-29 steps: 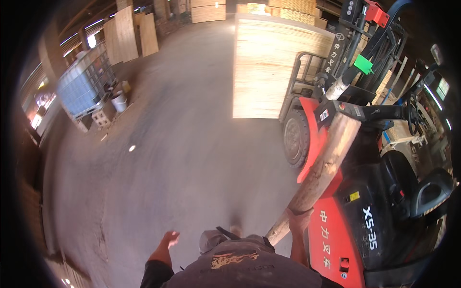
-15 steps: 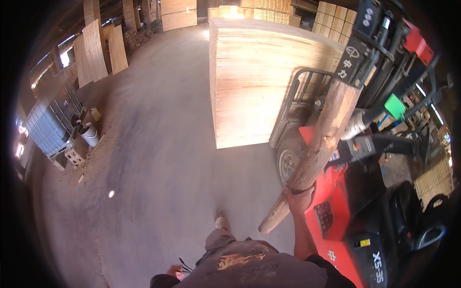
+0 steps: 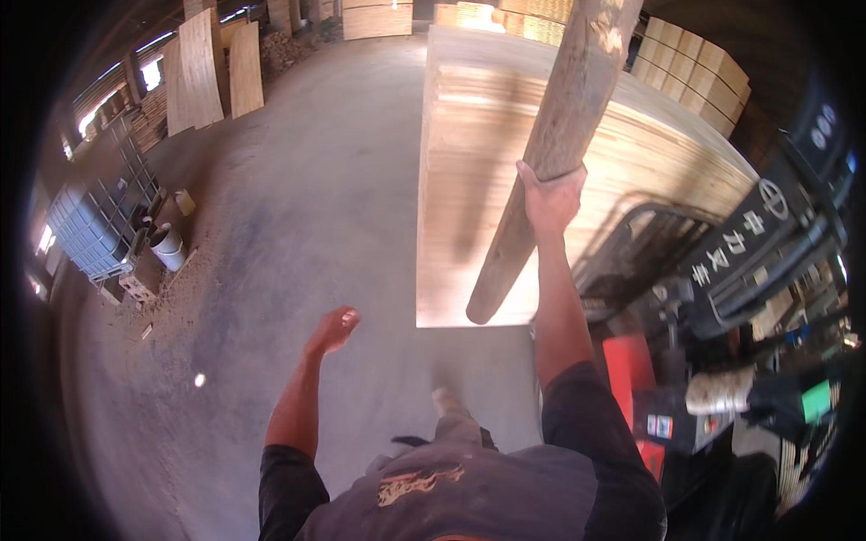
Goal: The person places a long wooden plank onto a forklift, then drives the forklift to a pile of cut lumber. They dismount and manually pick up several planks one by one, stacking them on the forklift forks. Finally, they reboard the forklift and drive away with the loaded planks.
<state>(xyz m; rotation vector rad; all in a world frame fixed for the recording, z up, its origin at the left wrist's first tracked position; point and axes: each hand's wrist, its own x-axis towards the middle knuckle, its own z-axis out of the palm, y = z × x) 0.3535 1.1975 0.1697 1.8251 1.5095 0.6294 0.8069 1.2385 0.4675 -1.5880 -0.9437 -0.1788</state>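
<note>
My right hand (image 3: 554, 197) grips a thick, rough wooden log (image 3: 573, 99) from underneath, above its lower end. The log slants up to the right, and its upper end runs out of the picture. Behind it stands a tall stack of pale wooden sheets (image 3: 465, 198); the log hangs in front of it, and I cannot tell whether they touch. To the left, over the floor, my left hand (image 3: 336, 329) is held with its fingers curled, and no object shows in it. One shoe (image 3: 444, 397) shows blurred below.
A red and black forklift (image 3: 629, 374) stands close on the right, its dark mast (image 3: 744, 243) leaning across. At the left are a caged tank (image 3: 86, 230) and a white bucket (image 3: 168, 248). Wooden sheets (image 3: 200, 72) lean far left; more stacks (image 3: 690, 72) stand behind.
The log and my right hand have risen, in front of the sheet stack. My left hand has swung forward from beside my waist. The forklift now sits farther right and lower in view.
</note>
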